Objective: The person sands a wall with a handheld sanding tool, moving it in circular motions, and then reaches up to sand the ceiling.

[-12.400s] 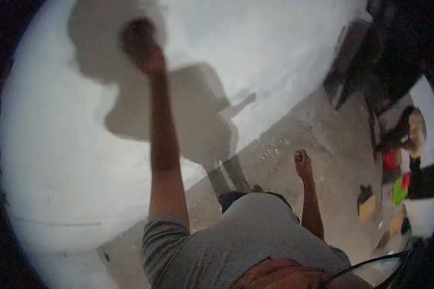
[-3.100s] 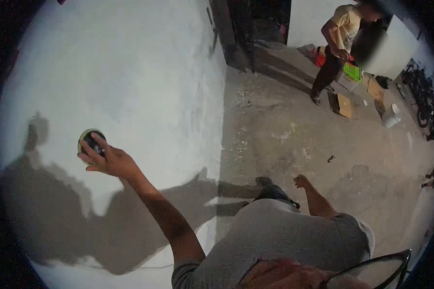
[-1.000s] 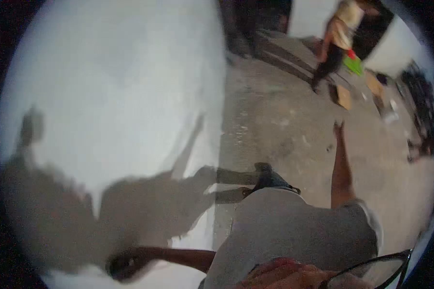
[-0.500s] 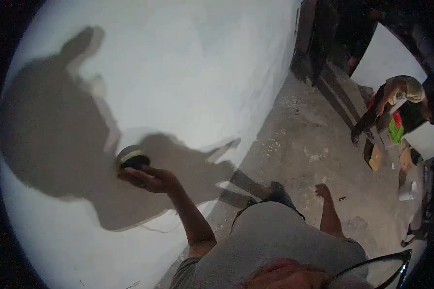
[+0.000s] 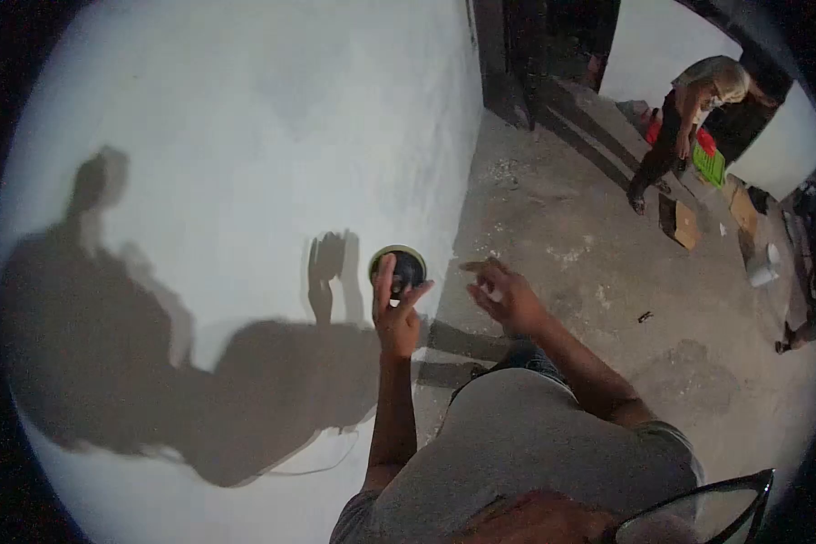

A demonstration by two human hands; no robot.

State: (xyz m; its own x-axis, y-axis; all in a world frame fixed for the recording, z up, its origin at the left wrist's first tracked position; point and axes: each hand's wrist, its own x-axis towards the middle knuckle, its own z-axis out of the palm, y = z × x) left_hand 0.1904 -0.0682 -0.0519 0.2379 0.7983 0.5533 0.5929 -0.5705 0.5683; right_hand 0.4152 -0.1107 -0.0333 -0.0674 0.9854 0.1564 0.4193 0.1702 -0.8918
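Note:
My left hand (image 5: 397, 322) is raised in front of the wall, its fingers and thumb gripping a round black pad with a pale yellow-green rim (image 5: 412, 263). The pad's dark face is turned towards me, partly covered by the fingers. To its right, a short gap away, my right hand (image 5: 508, 297) hangs in the air with bent fingers spread and nothing in it. The white wall (image 5: 335, 136) behind the left hand carries large shadows of my head and arm.
A co-worker (image 5: 694, 109) bends over beside a green basket (image 5: 709, 165) at the back right. Cardboard pieces (image 5: 680, 222) and a white bucket (image 5: 763, 265) stand on the concrete floor (image 5: 571, 236). A small dark object (image 5: 645, 317) lies nearer.
My left hand has come rightwards, away from the wall's shadowed part, with the pad turned to face me. My right hand has risen from my side towards it. My view has turned right.

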